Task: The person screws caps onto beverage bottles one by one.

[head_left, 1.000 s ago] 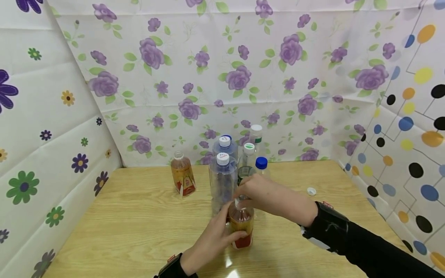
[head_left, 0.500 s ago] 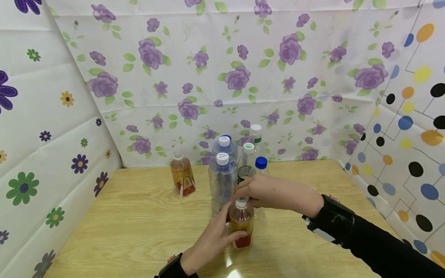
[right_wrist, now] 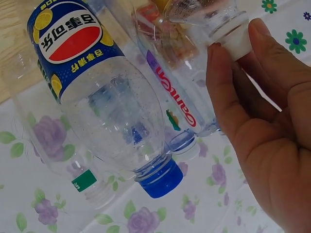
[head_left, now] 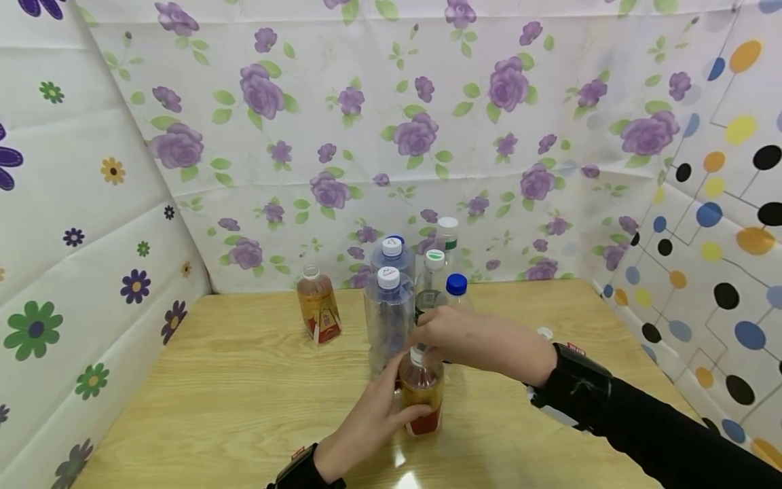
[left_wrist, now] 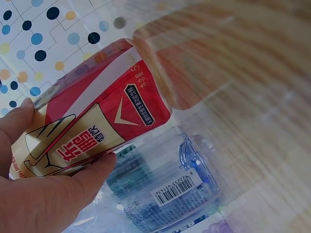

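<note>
A plastic drink bottle [head_left: 421,397] with a red and gold label stands upright at the front of a bottle group. My left hand [head_left: 369,421] grips its body, thumb across the front. In the left wrist view, my fingers wrap the label of this drink bottle [left_wrist: 97,111]. My right hand [head_left: 470,339] reaches over from the right and pinches the white cap at the bottle's top. Close up in the right wrist view, thumb and fingers hold that white cap [right_wrist: 237,43] on the neck. Part of the cap is hidden by the fingers.
Clear bottles with white caps [head_left: 388,278] and one with a blue cap [head_left: 456,284] stand just behind the hands. An uncapped red and gold bottle [head_left: 320,309] stands back left. A loose white cap [head_left: 545,333] lies on the wooden table [head_left: 263,401], right of centre.
My right hand's fingers swung round the cap, baring its front half a second ago, and turned back over it now. The left hand keeps its grip; the bottle stays in place.
</note>
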Action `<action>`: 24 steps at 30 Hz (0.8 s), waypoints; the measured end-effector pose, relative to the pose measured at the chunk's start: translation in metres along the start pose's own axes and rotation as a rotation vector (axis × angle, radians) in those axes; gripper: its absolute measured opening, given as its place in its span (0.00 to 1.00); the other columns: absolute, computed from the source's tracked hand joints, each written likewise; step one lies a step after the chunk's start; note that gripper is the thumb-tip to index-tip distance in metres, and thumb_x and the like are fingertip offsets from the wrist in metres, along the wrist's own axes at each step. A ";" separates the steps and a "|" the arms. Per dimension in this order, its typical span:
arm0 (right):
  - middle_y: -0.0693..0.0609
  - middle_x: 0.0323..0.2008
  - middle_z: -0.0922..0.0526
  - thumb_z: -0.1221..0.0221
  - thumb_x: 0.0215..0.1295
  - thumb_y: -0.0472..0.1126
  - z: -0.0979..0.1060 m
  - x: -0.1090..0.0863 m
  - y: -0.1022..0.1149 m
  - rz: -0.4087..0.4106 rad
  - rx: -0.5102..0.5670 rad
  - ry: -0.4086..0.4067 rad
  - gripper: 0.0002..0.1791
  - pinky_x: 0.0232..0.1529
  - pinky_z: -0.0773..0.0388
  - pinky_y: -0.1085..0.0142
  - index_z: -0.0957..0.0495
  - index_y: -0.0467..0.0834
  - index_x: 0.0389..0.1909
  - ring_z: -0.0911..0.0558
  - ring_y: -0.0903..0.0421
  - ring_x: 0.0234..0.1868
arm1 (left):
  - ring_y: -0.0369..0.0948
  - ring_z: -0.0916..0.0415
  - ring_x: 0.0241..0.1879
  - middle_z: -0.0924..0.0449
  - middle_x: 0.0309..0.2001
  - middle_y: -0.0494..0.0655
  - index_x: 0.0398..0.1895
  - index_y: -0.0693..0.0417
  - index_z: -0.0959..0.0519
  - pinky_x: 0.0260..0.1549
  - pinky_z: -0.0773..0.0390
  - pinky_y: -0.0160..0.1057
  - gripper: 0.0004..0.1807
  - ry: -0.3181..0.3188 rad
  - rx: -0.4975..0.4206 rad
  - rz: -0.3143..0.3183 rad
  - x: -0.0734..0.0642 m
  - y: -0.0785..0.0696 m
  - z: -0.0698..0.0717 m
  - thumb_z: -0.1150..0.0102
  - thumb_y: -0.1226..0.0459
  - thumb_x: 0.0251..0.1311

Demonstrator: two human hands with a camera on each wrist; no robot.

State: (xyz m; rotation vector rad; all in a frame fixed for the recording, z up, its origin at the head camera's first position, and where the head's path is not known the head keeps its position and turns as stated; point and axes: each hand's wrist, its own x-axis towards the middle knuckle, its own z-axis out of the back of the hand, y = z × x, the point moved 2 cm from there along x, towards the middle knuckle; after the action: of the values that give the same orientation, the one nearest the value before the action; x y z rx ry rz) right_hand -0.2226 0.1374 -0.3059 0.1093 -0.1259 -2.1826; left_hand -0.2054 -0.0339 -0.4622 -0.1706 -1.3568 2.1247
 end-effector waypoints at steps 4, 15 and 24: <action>0.53 0.40 0.13 0.31 0.64 0.38 0.000 0.002 0.003 -0.043 -0.017 -0.017 0.13 0.36 0.18 0.76 0.13 0.43 0.50 0.16 0.59 0.41 | 0.46 0.31 0.69 0.35 0.74 0.46 0.81 0.34 0.52 0.64 0.23 0.42 0.45 -0.011 0.004 0.002 0.001 -0.001 0.002 0.36 0.50 0.67; 0.49 0.51 0.14 0.29 0.59 0.31 0.004 -0.001 0.000 0.114 -0.123 -0.025 0.21 0.46 0.15 0.71 0.15 0.43 0.54 0.16 0.52 0.52 | 0.47 0.32 0.70 0.37 0.75 0.46 0.81 0.37 0.52 0.65 0.24 0.45 0.46 -0.017 0.026 -0.022 0.001 -0.002 0.001 0.36 0.50 0.67; 0.52 0.48 0.13 0.31 0.62 0.33 0.003 -0.001 -0.002 0.076 -0.075 -0.001 0.19 0.42 0.17 0.76 0.15 0.45 0.55 0.15 0.57 0.47 | 0.47 0.29 0.68 0.35 0.73 0.48 0.81 0.41 0.51 0.63 0.22 0.44 0.46 -0.020 0.026 -0.004 0.001 -0.002 0.001 0.36 0.50 0.67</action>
State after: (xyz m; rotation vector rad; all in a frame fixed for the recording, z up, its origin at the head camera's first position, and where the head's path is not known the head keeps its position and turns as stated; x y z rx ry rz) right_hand -0.2237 0.1399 -0.3033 0.0602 -0.0481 -2.1091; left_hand -0.2061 -0.0337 -0.4597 -0.1364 -1.3393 2.1450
